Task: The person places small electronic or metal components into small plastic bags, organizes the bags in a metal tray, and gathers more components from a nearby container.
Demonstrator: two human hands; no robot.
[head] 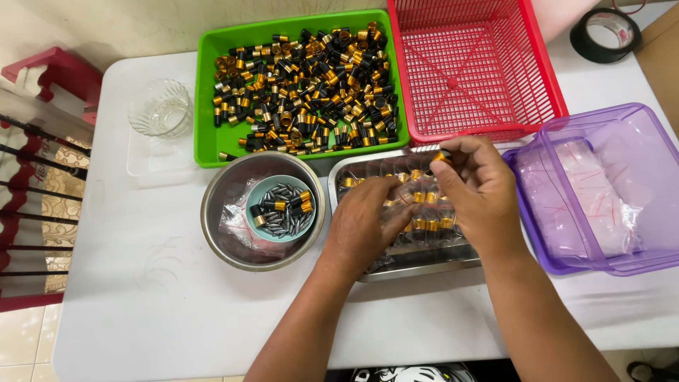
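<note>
Both my hands are over the steel tray (pixel 417 265) at centre of the frame. My right hand (pixel 481 198) is pinched shut on a small gold-and-black cap (pixel 441 157), thumb & forefinger tips closed on it, held just above the tray's upper edge, right below the red basket (pixel 544 71). My left hand (pixel 364 226) lies palm-down on the tray's left part, fingers curled onto the rows of gold-banded pieces (pixel 428 225) standing there; can't tell if it's actually gripping one, fingers hide that.

Upper centre: green tray (pixel 206 134) heaped w/ loose black and gold caps (pixel 304 78). Lower left of it, just beside the steel tray, a round metal bowl (pixel 223 240) w/ a teal cup (pixel 253 201) inside; cup holds grey bullet-shaped bits (pixel 279 216) plus a few gold ones. Red basket sits at top right-centre, touching the green tray's side. Right edge: purple see-thru box (pixel 559 262) w/ clear plastic bags (pixel 587 191) in it. Upper left: small clear glass bowl (pixel 161 110). Top right corner: roll of black tape (pixel 607 34). All on a white table (pixel 163 311).
</note>
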